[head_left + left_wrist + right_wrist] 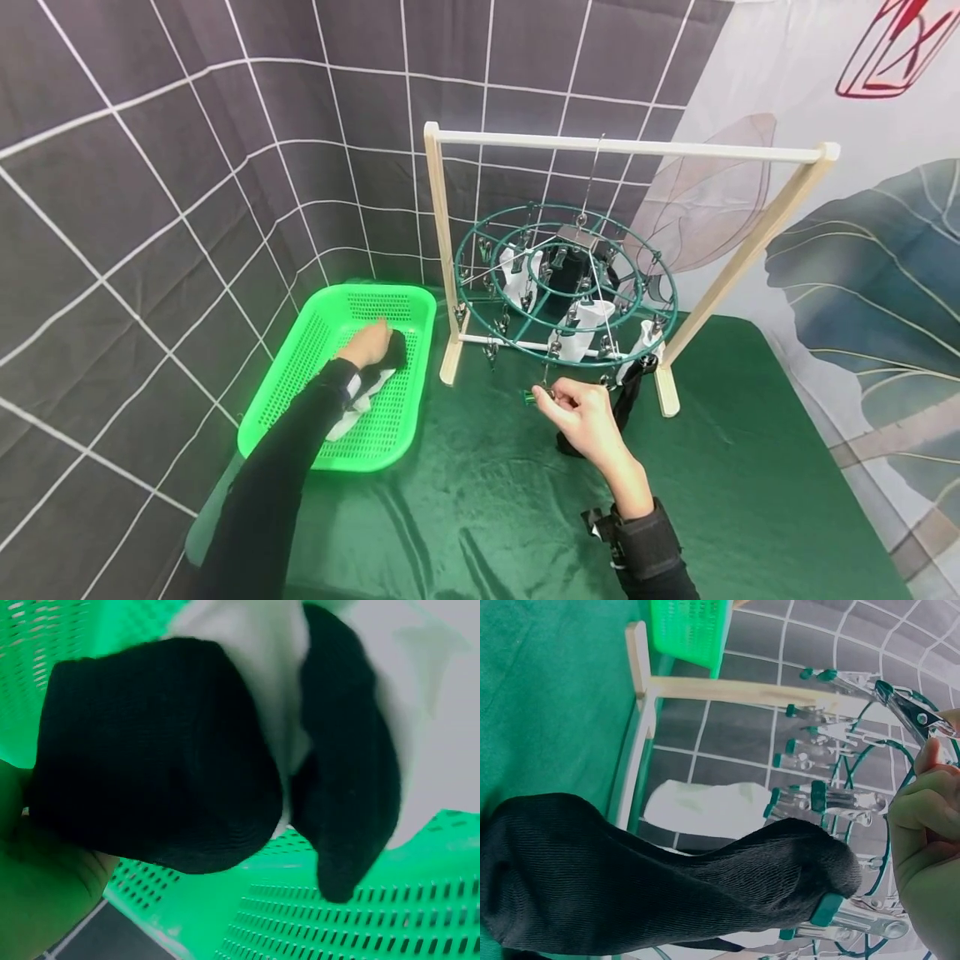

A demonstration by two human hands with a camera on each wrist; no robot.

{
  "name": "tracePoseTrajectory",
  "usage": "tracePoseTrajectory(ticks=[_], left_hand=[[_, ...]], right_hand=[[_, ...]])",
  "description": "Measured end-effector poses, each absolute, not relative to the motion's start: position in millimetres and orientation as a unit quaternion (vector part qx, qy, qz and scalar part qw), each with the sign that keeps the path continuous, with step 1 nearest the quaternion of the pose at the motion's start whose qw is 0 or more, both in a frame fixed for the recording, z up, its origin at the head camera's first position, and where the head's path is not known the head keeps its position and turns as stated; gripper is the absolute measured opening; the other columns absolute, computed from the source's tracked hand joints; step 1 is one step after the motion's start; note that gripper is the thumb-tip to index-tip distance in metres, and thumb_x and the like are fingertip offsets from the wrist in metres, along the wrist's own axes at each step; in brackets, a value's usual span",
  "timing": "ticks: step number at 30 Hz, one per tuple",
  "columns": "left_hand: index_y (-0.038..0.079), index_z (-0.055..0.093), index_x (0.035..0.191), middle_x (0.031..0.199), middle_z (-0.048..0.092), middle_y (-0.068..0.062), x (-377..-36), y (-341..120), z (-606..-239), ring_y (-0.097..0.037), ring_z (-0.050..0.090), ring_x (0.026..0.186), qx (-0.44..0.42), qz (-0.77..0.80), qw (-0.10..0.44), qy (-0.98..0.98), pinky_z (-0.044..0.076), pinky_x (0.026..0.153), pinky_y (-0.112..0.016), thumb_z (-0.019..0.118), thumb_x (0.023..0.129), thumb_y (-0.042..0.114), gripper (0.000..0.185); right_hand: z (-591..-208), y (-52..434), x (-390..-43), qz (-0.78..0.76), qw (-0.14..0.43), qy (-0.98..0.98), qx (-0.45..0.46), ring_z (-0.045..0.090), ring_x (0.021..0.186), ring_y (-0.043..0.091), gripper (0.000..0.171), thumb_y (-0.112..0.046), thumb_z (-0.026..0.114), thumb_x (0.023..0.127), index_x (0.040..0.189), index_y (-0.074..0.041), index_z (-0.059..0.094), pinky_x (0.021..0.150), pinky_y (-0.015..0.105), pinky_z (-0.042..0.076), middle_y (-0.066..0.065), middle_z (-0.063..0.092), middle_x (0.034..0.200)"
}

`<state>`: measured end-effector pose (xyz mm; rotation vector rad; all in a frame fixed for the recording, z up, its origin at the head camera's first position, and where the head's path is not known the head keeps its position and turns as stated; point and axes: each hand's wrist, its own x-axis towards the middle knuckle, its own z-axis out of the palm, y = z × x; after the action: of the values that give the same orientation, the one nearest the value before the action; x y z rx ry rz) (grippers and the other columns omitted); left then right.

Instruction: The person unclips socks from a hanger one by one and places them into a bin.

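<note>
Inside the green basket (411, 417), my left hand (366, 343) grips a black sock (150, 757) by one end. White socks (352, 417) lie beneath and beside it, and another dark piece (349, 750) hangs next to it in the left wrist view. My right hand (588, 417) pinches a metal clip with green tips (906, 709) between thumb and finger, at the front rim of a round green hanger (487, 332). Close to that hand, a black sock (667, 885) hangs from another clip (862, 919). No sock shows in the pinched clip.
The hanger hooks onto a wooden stand (630, 146) on a green-covered table (480, 517). White socks (587, 329) and a dark one hang among several unused clips. A grid-patterned curtain (360, 183) stands behind the basket and stand.
</note>
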<state>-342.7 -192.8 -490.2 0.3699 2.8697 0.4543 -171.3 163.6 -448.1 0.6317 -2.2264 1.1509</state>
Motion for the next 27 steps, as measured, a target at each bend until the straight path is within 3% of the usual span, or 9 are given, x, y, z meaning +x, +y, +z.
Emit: tracePoseTrajectory(ticks=[3, 8, 18, 27], left_hand=[[-0.018, 0.027, 0.149, 0.145, 0.045, -0.039, -341, -190, -497, -0.052, 0.05, 0.132, 0.109, 0.112, 0.133, 0.979, 0.043, 0.111, -0.057, 0.036, 0.105, 0.006, 0.051], [-0.015, 0.025, 0.151, 0.135, 0.055, -0.038, -340, -190, -514, -0.052, 0.059, 0.121, 0.088, 0.079, 0.126, 0.985, 0.051, 0.1, -0.058, 0.04, 0.104, 0.005, 0.054], [-0.017, 0.041, 0.141, 0.112, 0.067, -0.036, -339, -187, -532, -0.049, 0.068, 0.104, 0.075, 0.067, 0.098, 0.99, 0.057, 0.087, -0.056, 0.029, 0.11, 0.016, 0.047], [-0.014, 0.038, 0.136, 0.105, 0.066, -0.038, -337, -186, -540, -0.051, 0.068, 0.099, 0.089, 0.069, 0.094, 0.989, 0.057, 0.085, -0.057, 0.031, 0.107, 0.013, 0.04]], right_hand=[[-448, 163, -171, 0.43, 0.272, -0.83, 0.229, 0.023, 0.051, -0.006, 0.043, -0.003, 0.073, 0.084, 0.058, -0.015, 0.041, 0.051, 0.009, 0.019, -0.01, 0.028, 0.052], [-448, 162, -171, 0.429, 0.267, -0.833, 0.224, 0.023, 0.051, -0.006, 0.043, -0.004, 0.073, 0.084, 0.058, -0.015, 0.041, 0.051, 0.009, 0.019, -0.011, 0.028, 0.052], [-449, 160, -171, 0.427, 0.28, -0.834, 0.208, 0.022, 0.051, -0.007, 0.043, -0.005, 0.073, 0.083, 0.056, -0.015, 0.041, 0.051, 0.008, 0.018, -0.01, 0.028, 0.049], [-448, 161, -171, 0.431, 0.29, -0.828, 0.212, 0.021, 0.05, -0.007, 0.044, -0.005, 0.073, 0.083, 0.056, -0.015, 0.04, 0.051, 0.009, 0.018, -0.009, 0.027, 0.048]])
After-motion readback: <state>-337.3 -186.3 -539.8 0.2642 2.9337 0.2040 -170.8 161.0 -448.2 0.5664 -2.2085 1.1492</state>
